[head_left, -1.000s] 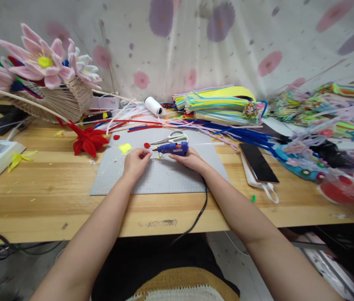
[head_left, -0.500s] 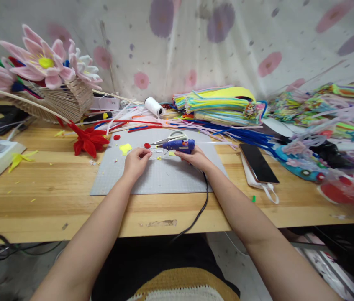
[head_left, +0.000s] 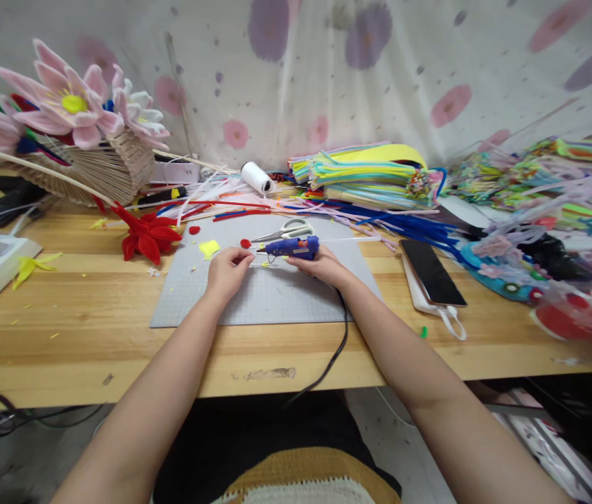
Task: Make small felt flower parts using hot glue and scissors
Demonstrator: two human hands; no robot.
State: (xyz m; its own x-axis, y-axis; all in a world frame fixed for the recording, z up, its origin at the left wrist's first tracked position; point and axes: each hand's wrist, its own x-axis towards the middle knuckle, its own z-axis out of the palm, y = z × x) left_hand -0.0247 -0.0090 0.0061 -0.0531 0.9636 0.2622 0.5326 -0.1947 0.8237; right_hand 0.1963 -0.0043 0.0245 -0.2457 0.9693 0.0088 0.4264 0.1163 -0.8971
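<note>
Over the grey cutting mat, my right hand is wrapped round a blue glue gun, whose nozzle points left. My left hand is pinched, its fingertips close to the nozzle; what it holds is too small to make out. Just beyond the gun lie grey-handled scissors. A red round piece rests behind my left fingertips, and a yellow piece lies left of them. Another red piece is near the mat's back left.
A red flower and a basket of pink flowers stand at left. Behind the mat are a white roll, blue stems and bundled stems. A phone lies at right. The gun's black cord crosses the table's front edge.
My right hand has brought the glue gun slightly left and down, its nozzle closer to my left fingertips. My left hand has barely moved.
</note>
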